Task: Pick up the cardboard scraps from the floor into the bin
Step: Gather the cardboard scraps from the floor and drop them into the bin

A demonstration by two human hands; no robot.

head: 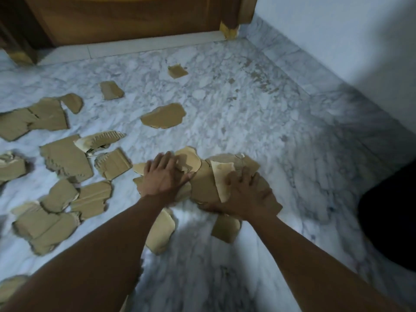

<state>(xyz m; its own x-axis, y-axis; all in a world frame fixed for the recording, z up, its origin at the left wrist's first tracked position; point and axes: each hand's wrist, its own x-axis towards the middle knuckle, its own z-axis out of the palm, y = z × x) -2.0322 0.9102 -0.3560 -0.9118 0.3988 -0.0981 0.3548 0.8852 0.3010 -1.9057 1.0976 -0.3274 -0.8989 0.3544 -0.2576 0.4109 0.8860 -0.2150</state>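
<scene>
Looking down through the head camera, you see two bare hands on one gathered pile of cardboard scraps (203,181) in the middle of the marble floor (236,104). Your left hand (163,176) lies flat, palm down with fingers spread, pressing on the pile's left end; it grips nothing you can make out. Your right hand (245,194) is on the right end, fingers curled over the top sheets with the thumb at the near edge, so it seems to clasp them, though blur hides how firmly. The pile's long axis runs left to right between the two hands, and it holds at least five overlapping torn pieces.

Roughly fifteen more loose scraps lie flat on the floor. Two sit just below your wrists: a rounded piece (161,231) under the left forearm, its long axis running toward you, and a squarish piece (226,228) under the right wrist. A large oval scrap (163,115) lies beyond the pile, long axis left to right. Two small ones, a far scrap (177,70) and a middle scrap (111,90), sit farther off toward the wooden door (126,19). The rest cluster at your left, well apart from both hands, several overlapping. A dark shape (389,221) at the right edge is too dim to identify.
</scene>
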